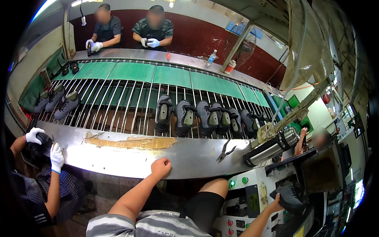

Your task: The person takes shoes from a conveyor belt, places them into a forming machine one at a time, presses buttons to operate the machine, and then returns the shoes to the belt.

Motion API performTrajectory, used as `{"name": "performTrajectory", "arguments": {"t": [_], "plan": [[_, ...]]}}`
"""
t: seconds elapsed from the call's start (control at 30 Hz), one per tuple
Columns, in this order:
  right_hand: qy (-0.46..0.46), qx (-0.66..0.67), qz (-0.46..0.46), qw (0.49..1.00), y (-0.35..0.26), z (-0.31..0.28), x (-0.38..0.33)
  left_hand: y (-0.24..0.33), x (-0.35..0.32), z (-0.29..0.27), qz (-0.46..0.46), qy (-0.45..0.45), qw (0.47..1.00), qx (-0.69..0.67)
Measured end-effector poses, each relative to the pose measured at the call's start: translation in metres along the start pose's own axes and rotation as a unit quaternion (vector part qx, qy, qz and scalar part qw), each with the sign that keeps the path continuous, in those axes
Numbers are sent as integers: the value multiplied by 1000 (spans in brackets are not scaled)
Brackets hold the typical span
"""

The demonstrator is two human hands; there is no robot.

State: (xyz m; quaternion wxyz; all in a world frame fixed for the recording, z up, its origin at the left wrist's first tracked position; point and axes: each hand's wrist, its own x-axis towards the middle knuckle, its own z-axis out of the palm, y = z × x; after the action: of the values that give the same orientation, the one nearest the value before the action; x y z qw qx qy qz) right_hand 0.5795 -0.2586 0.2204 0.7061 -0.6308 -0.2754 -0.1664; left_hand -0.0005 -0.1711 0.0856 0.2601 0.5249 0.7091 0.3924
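From the head camera, looking down: the person's left hand (161, 167) is curled into a loose fist and rests on the near edge of the long shiny metal table (189, 156). It holds nothing.

The right hand (276, 204) is off to the right, low down by the machine with green buttons (246, 197). It grips a dark shoe (291, 194) at its heel end, and the shoe's long side points up and to the right, away from the hand.

A pair of pliers (225, 151) lies on the table, to the right of the left hand and a bit farther out (the left hand is the nearer one). A silver flask (272, 146) lies at the table's right end.

Beyond the table's far edge, a row of dark shoes (209, 117) sits on metal bars. A co-worker's white-gloved hands (45, 148) work at the table's left end.
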Motion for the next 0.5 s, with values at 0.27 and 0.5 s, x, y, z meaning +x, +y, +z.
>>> {"name": "performTrajectory", "arguments": {"t": [0.27, 0.5], "plan": [[-396, 109, 244, 879, -138, 51, -146, 109, -44, 17, -46, -474, 666, -575], [-694, 57, -120, 708, -240, 126, -212, 38, -3, -30, -201, -250, 478, -818]]}}
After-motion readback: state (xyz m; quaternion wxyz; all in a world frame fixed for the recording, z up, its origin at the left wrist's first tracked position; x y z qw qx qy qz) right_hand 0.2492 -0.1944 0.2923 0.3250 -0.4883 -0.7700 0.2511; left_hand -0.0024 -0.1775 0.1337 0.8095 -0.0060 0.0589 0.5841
